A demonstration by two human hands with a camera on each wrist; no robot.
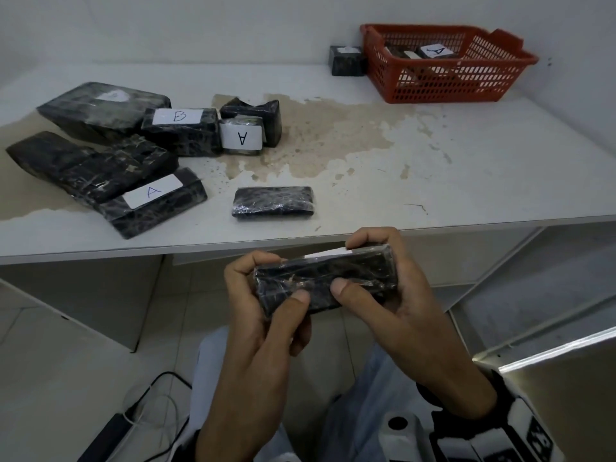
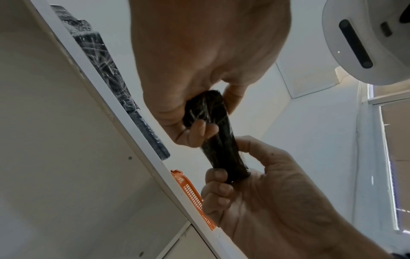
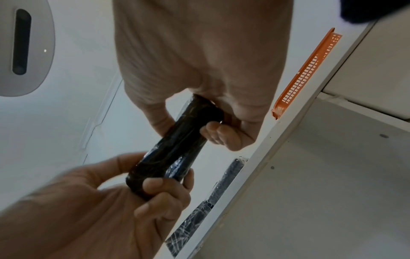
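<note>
Held thing: a black wrapped packet (image 1: 325,278), in the air on the near side of the table (image 1: 466,161) edge and lower than the top.
Long axis: left to right, with the right end a little farther away.
Left hand (image 1: 263,315): clasps the left end, thumb pressed on the near face and fingers curled over the far side.
Right hand (image 1: 400,295): grasps the right end the same way, its thumb tip nearly meeting the left thumb.
White label (image 1: 328,252): on the far upper face and turned away, so only its edge shows and no letter can be read.
Key relation: the label faces away from the person, so the packet probably needs rolling toward them before it can be read.
Orange basket (image 1: 433,85): far right on the table, already holding packets. The right hand is nearer to it.
In the way: the table edge, and a loose packet (image 1: 273,201) lying just beyond it.
Left pile (image 1: 156,195): black packets marked A and B, well apart from the hands.
Beside the basket: one more packet (image 1: 346,61), touching its left wall.
</note>
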